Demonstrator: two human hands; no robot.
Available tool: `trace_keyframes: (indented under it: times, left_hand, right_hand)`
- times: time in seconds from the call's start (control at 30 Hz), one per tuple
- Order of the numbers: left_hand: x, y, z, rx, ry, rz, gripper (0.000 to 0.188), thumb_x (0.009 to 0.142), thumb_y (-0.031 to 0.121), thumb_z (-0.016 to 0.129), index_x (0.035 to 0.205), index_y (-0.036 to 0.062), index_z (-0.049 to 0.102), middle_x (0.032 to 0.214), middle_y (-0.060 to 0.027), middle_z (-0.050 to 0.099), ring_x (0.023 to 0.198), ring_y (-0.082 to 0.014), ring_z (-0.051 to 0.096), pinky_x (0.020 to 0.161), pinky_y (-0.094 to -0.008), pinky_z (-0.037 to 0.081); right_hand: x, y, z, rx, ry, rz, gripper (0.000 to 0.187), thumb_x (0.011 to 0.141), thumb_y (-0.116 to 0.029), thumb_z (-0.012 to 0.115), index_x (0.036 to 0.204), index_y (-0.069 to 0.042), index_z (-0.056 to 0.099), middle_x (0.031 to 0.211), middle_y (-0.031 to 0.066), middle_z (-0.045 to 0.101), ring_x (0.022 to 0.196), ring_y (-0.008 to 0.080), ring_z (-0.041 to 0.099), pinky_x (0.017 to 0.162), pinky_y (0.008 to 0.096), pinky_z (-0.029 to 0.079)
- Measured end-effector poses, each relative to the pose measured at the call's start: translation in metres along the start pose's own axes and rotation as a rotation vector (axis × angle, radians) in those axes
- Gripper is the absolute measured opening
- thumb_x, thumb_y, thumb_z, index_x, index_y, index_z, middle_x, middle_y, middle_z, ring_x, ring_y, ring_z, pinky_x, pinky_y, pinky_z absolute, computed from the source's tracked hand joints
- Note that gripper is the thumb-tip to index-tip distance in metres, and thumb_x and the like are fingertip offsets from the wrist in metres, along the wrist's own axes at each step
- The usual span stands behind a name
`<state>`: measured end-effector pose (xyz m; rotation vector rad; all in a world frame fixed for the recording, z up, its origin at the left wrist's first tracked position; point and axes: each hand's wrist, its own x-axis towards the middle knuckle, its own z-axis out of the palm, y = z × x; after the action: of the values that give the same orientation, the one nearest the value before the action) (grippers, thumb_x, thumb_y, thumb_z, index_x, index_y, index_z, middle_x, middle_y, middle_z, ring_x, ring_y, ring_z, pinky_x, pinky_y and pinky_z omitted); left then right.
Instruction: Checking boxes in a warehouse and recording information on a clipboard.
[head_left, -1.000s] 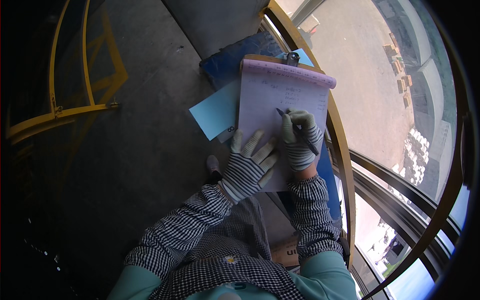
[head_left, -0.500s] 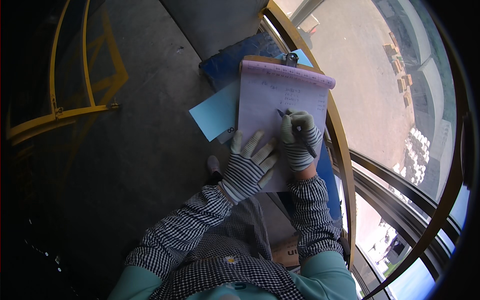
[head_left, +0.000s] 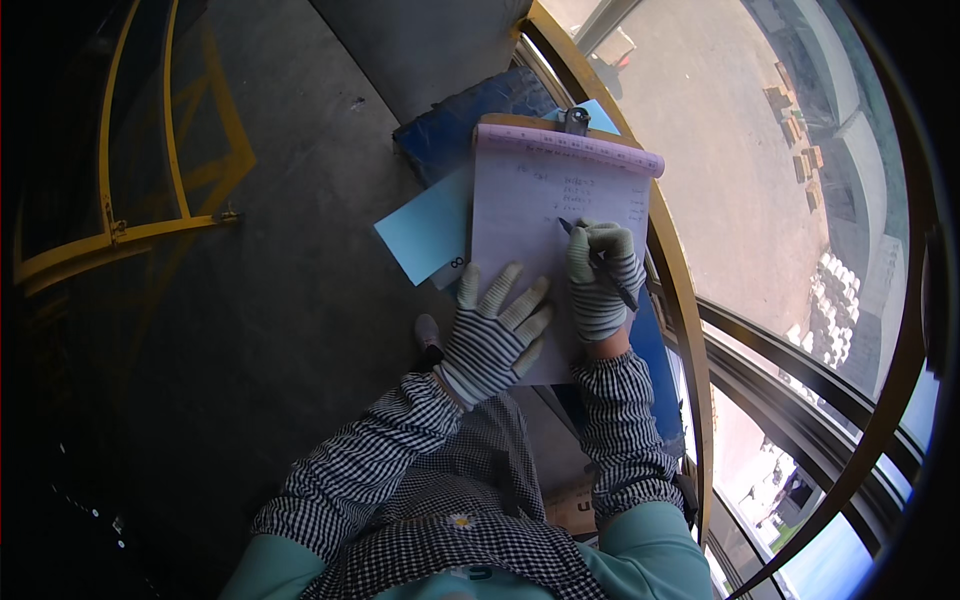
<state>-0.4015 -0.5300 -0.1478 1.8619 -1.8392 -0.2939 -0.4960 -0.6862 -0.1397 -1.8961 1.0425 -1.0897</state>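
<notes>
Floor (head_left: 290,270), grey and dim, fills the left of the head view, with a yellow metal frame (head_left: 62,252) on the far left and a bright window (head_left: 720,150) on the right. Up at the desk now: a scuffed blue surface (head_left: 475,115), a clipboard (head_left: 497,125) lying on it, metal clip (head_left: 575,121) at the top end. The pale sheet (head_left: 515,225) lies clipped there, its top edge rolled over, handwritten lines on its upper part. Light-blue paper (head_left: 415,235) pokes out on the left; a curved yellow rail (head_left: 670,262) runs between desk and window. Both striped gloves cover parts of the lower sheet: the left hand (head_left: 487,340) lies flat, fingers spread wide, gripping nothing; the right hand (head_left: 600,295) pinches a dark pen (head_left: 625,294), tip at the sheet just below the written lines. And there's the change: the tip has edged rightward over the paper since half a second ago, leaving what looks like a faint new mark, too small to be sure. The left hand stays put!
</notes>
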Motion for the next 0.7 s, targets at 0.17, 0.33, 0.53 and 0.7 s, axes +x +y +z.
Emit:
trace_keyframes:
  times: [0.17, 0.33, 0.53, 0.7]
  left_hand:
    - [-0.001, 0.0, 0.001, -0.008, 0.007, 0.002, 0.032, 0.085, 0.032, 0.066, 0.113, 0.0169, 0.067, 0.144, -0.0063, 0.052, 0.145, -0.0334, 0.03, 0.117, -0.0676, 0.013]
    - [0.0, 0.0, 0.0, -0.018, 0.008, 0.004, 0.033, 0.085, 0.032, 0.066, 0.114, 0.0169, 0.066, 0.144, -0.0066, 0.052, 0.145, -0.0337, 0.031, 0.117, -0.0681, 0.013]
    - [0.001, 0.0, 0.0, -0.013, -0.002, 0.008, 0.033, 0.086, 0.033, 0.065, 0.115, 0.0167, 0.066, 0.144, -0.0069, 0.052, 0.144, -0.034, 0.032, 0.117, -0.0682, 0.013]
    - [0.0, 0.0, 0.0, -0.007, 0.0, 0.007, 0.033, 0.086, 0.033, 0.065, 0.115, 0.0164, 0.067, 0.143, -0.0075, 0.052, 0.143, -0.0346, 0.032, 0.116, -0.0683, 0.014]
  right_hand:
    - [-0.003, -0.005, -0.003, -0.035, -0.049, 0.05, 0.019, 0.089, 0.005, 0.067, 0.086, -0.007, 0.052, 0.083, 0.01, 0.066, 0.086, 0.0192, 0.07, 0.079, 0.0326, 0.055]
    - [-0.003, 0.001, -0.001, -0.021, -0.036, 0.041, 0.02, 0.089, 0.006, 0.066, 0.085, -0.007, 0.052, 0.082, 0.0104, 0.066, 0.086, 0.019, 0.07, 0.079, 0.0329, 0.055]
    - [-0.003, 0.01, 0.002, 0.038, 0.076, -0.061, 0.018, 0.086, 0.0, 0.071, 0.083, -0.006, 0.055, 0.082, 0.0132, 0.07, 0.071, 0.0181, 0.069, 0.067, 0.0292, 0.055]
    - [-0.003, 0.003, 0.001, 0.032, 0.046, -0.009, 0.017, 0.086, 0.0, 0.071, 0.083, -0.007, 0.055, 0.08, 0.0118, 0.068, 0.069, 0.0173, 0.067, 0.066, 0.0292, 0.054]
